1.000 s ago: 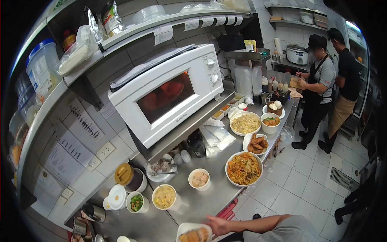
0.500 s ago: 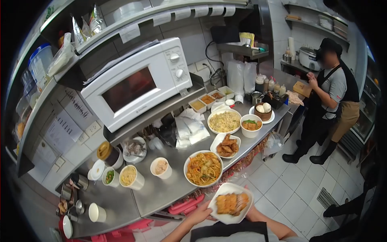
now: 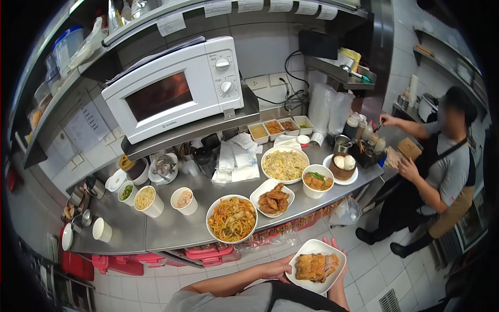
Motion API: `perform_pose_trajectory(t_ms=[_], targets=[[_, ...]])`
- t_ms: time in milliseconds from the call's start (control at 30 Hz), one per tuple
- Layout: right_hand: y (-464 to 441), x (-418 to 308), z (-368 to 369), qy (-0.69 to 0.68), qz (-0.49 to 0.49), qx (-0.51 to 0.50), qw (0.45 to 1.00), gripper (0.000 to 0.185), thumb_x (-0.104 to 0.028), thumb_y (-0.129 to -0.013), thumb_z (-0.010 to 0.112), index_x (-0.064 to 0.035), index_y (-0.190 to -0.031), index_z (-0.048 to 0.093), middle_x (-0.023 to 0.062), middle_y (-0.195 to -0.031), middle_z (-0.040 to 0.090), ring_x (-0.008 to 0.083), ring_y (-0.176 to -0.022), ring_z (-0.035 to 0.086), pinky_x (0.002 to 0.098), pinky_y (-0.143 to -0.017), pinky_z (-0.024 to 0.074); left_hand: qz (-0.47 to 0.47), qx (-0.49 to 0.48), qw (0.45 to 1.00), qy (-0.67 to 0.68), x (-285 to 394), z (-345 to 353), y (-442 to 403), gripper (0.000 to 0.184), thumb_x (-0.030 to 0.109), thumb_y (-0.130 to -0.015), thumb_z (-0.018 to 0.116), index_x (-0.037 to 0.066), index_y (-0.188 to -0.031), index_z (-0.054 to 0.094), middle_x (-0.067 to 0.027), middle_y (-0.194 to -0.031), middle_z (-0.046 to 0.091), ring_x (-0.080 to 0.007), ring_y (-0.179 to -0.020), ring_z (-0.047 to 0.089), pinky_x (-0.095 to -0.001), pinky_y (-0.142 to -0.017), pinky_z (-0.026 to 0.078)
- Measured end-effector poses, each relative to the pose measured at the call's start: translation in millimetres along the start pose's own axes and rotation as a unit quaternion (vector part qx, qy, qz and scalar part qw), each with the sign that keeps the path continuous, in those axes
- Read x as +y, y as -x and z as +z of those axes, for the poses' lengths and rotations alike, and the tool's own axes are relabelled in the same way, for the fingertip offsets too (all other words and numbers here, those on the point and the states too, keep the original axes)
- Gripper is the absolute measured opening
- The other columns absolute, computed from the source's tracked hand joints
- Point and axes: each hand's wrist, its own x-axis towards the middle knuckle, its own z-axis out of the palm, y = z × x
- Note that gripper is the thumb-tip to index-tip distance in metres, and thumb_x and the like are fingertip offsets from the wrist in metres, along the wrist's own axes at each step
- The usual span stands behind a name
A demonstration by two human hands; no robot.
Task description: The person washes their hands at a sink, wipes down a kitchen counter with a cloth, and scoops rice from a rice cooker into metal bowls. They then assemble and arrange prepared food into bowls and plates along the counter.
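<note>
A white squarish dish (image 3: 303, 282) holds sliced browned meat (image 3: 316, 267) in front of my body, beyond the counter's front edge. My left hand (image 3: 276, 268) grips the dish by its left side, thumb on the rim. My right hand (image 3: 340, 283) supports it from the right, its fingertips showing past the far rim and the palm partly hidden below. Closest on the counter are a bowl of noodles (image 3: 232, 219) and a white dish of fried chicken wings (image 3: 273, 200). Behind these stand a bowl of fried rice (image 3: 285, 165) and a paper bowl (image 3: 317, 183) of orange-brown food with greens.
A steel counter (image 3: 171, 229) carries paper cups, a bamboo steamer (image 3: 343, 163) with white buns and several sauce bottles. The microwave (image 3: 174, 88) sits on a raised shelf. A co-worker (image 3: 442, 166) stands at the right, one hand at the bottles, the other near a brown box (image 3: 409, 149).
My view has swung, shifting the counter leftward. Both hands still hold the dish. The co-worker has come nearer the counter and stretched one arm toward the bottles.
</note>
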Motion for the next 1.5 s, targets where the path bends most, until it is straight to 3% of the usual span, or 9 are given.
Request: perform_pose_trajectory(t_ms=[133,333,500,667,800,933,1167,1267,1500], targets=[[-33.9,-46.5,-47.5,0.115,0.02,-0.098,0.988,0.057,-0.046,-0.09,0.03,-0.0066,-0.131,0.037,0.0134,-0.134,0.039,0.033,-0.121,0.039,0.047,-0.101,0.032,0.062,0.039,0.997,0.009,17.1,3.1,-56.2,0.082,0.001,-0.074,0.042,0.025,-0.141,0.001,-0.0119,-0.132,0.035,-0.0289,-0.109,0.051,-0.0431,-0.08,0.052],[-54.4,-85.0,-59.1,-0.016,0.071,0.08,0.994,0.054,-0.045,-0.089,0.033,-0.0095,-0.129,0.04,0.0106,-0.131,0.043,0.0301,-0.118,0.043,0.0456,-0.1,0.0331,0.094,0.084,0.992,-0.02,50.2,6.9,-138.5,0.079,-0.001,-0.076,0.042,0.025,-0.141,0.007,-0.0094,-0.129,0.04,-0.0274,-0.104,0.054,-0.0382,-0.073,0.055],[-83.1,-123.4,-87.5,0.033,0.119,0.096,0.988,0.053,-0.044,-0.09,0.034,-0.0081,-0.128,0.041,0.0112,-0.129,0.044,0.0306,-0.117,0.043,0.0463,-0.1,0.032,0.082,0.104,0.991,-0.001,56.6,26.8,-160.8,0.08,-0.002,-0.076,0.035,0.027,-0.141,-0.001,-0.0167,-0.121,0.047,-0.0268,-0.077,0.065,-0.0327,-0.066,0.056],[-122.8,-163.9,-102.9,0.053,0.313,0.128,0.94,0.062,-0.053,-0.09,0.029,-0.005,-0.127,0.042,0.0138,-0.129,0.045,0.0319,-0.118,0.042,0.0466,-0.101,0.0297,0.126,0.224,0.962,0.095,20.5,50.4,-179.1,0.081,-0.001,-0.076,0.035,0.026,-0.141,-0.004,-0.0157,-0.108,0.055,-0.0261,-0.069,0.065,-0.0318,-0.063,0.056],[-161.8,-164.3,-112.5,0.119,0.482,0.06,0.866,0.064,-0.055,-0.09,0.028,-0.0025,-0.122,0.047,0.0156,-0.123,0.051,0.0319,-0.116,0.046,0.0454,-0.1,0.0322,0.189,0.347,0.898,0.193,-30.5,82.9,-183.0,0.079,-0.004,-0.075,0.034,0.023,-0.141,0.001,-0.0163,-0.116,0.049,-0.0265,-0.072,0.064,-0.0337,-0.063,0.056],[-196.7,-119.9,-120.2,0.134,0.588,-0.034,0.797,0.046,-0.042,-0.092,0.036,-0.0049,-0.111,0.055,0.0116,-0.103,0.063,0.0242,-0.095,0.059,0.0387,-0.085,0.0443,0.303,0.484,0.773,0.275,-89.5,111.2,-172.1,0.08,-0.007,-0.073,0.033,0.021,-0.141,0.002,-0.0166,-0.125,0.041,-0.0295,-0.089,0.059,-0.0347,-0.061,0.057],[-187.6,38.2,-133.6,0.332,0.568,-0.162,0.735,0.012,-0.015,-0.083,0.061,-0.0085,-0.093,0.059,0.0031,-0.078,0.059,0.0143,-0.074,0.058,0.0334,-0.069,0.0483,0.358,0.611,0.603,0.367,-193.4,143.6,-114.5,0.074,-0.005,-0.069,0.036,0.013,-0.137,0.014,-0.0168,-0.125,0.041,-0.0315,-0.097,0.056,-0.0383,-0.06,0.057],[-162.7,111.1,-138.7,0.424,0.506,-0.191,0.726,0.014,-0.011,-0.08,0.064,-0.0102,-0.092,0.059,0.0012,-0.077,0.057,0.0129,-0.072,0.056,0.0325,-0.067,0.0477,0.387,0.65,0.529,0.384,-222.1,148.9,-88.7,0.076,-0.003,-0.068,0.039,0.014,-0.137,0.014,-0.0165,-0.121,0.045,-0.0315,-0.088,0.059,-0.0395,-0.058,0.057],[-137.2,257.9,-111.6,0.462,0.513,-0.168,0.704,0.028,-0.006,-0.08,0.058,-0.0133,-0.108,0.054,0.0015,-0.095,0.057,0.0154,-0.085,0.055,0.0387,-0.074,0.0455,0.388,0.665,0.496,0.402,-282.7,145.6,-19.3,0.075,-0.003,-0.067,0.039,0.013,-0.136,0.016,-0.0174,-0.121,0.045,-0.033,-0.09,0.059,-0.039,-0.056,0.057]])
